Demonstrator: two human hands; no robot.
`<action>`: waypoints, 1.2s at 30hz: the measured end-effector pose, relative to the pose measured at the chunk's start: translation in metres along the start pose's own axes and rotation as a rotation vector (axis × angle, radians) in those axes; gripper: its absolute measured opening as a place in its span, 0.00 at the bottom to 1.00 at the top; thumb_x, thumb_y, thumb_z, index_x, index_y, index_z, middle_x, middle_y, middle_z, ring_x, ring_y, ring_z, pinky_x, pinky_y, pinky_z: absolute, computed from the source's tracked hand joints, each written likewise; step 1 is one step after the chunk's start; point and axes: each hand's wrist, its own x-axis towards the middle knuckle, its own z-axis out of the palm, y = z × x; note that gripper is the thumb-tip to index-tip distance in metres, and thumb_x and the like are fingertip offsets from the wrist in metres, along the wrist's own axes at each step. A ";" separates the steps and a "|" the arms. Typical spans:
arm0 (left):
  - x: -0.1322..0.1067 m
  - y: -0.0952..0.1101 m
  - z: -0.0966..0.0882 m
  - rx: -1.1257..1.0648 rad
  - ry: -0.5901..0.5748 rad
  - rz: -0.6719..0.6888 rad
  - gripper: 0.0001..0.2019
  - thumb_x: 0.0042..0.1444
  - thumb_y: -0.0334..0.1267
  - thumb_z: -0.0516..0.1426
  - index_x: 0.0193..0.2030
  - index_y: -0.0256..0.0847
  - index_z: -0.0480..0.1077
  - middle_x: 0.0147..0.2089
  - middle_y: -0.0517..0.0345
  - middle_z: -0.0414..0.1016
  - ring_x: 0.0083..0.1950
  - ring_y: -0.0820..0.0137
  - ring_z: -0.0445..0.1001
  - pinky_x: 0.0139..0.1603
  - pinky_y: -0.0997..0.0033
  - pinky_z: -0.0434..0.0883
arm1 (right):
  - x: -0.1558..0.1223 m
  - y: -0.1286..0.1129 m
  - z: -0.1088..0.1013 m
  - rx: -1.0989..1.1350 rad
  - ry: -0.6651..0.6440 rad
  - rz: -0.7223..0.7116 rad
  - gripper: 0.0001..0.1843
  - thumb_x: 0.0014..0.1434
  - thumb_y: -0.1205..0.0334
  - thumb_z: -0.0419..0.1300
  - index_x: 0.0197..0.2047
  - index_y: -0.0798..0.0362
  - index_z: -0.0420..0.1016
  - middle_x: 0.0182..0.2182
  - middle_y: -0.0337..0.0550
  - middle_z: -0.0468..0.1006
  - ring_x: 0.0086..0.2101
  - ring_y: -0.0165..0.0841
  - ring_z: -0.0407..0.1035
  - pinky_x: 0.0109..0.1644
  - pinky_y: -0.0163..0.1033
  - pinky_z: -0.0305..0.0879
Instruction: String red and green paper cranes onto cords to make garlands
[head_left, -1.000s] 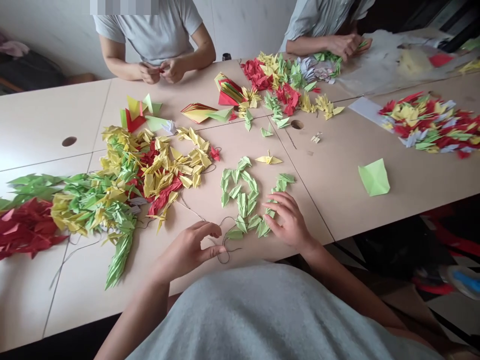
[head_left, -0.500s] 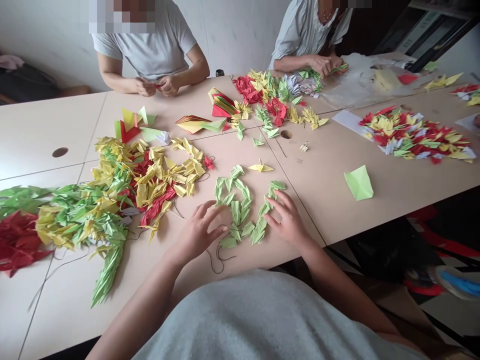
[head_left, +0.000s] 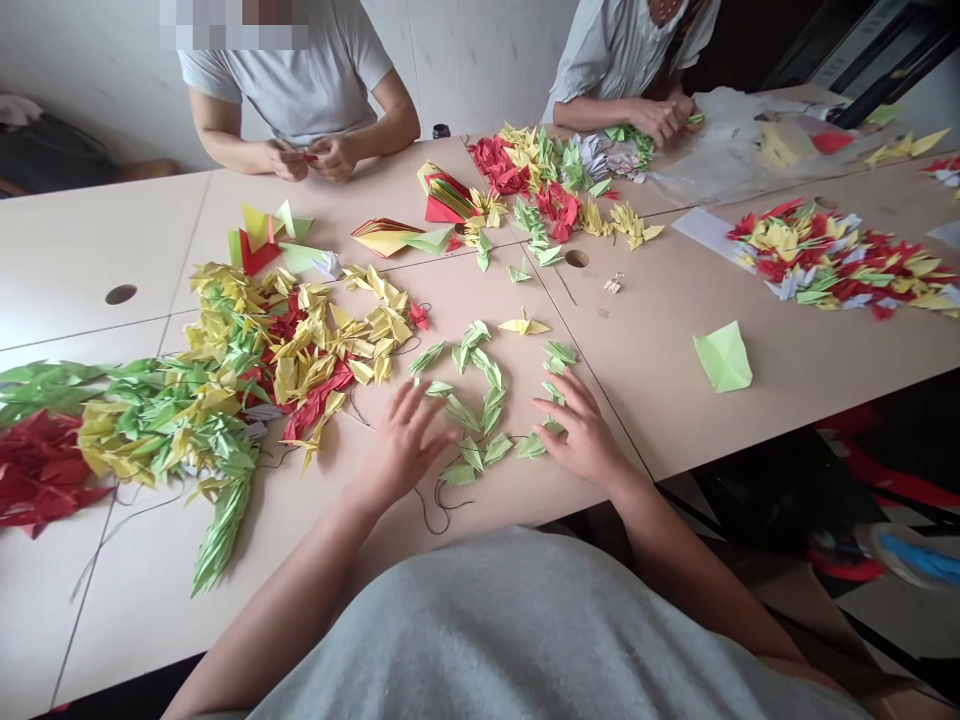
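A string of green folded paper cranes (head_left: 491, 385) lies in a loose curve on the table before me. At its left side is my left hand (head_left: 411, 432), palm down with the fingers apart, the fingertips close to the green pieces. My right hand (head_left: 581, 428) rests over the right-hand part of the string, fingers spread and touching several green cranes. Dark thread (head_left: 442, 510) trails from the near end of the string. Beyond it sits a single yellow paper crane (head_left: 524, 325). My fingers partly cover some of the green pieces.
Strings of yellow, green and red cranes (head_left: 300, 340) pile up at the left. A green paper square (head_left: 723, 358) and a mixed crane heap (head_left: 847, 258) lie right. Across the table (head_left: 637, 420), one person's hands (head_left: 315, 158) and another person's hands (head_left: 667, 120) hold folded paper.
The green string has spread wider, its left part shifting outward with my left hand and its right part loosening under my right fingers. The view has shifted slightly.
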 end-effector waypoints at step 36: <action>-0.029 0.030 -0.010 -0.209 -0.117 -0.001 0.07 0.63 0.31 0.52 0.40 0.39 0.71 0.63 0.44 0.68 0.71 0.54 0.56 0.64 0.48 0.68 | 0.016 -0.062 0.018 0.140 -0.268 -0.174 0.11 0.64 0.67 0.57 0.31 0.50 0.78 0.48 0.43 0.82 0.60 0.48 0.65 0.66 0.70 0.47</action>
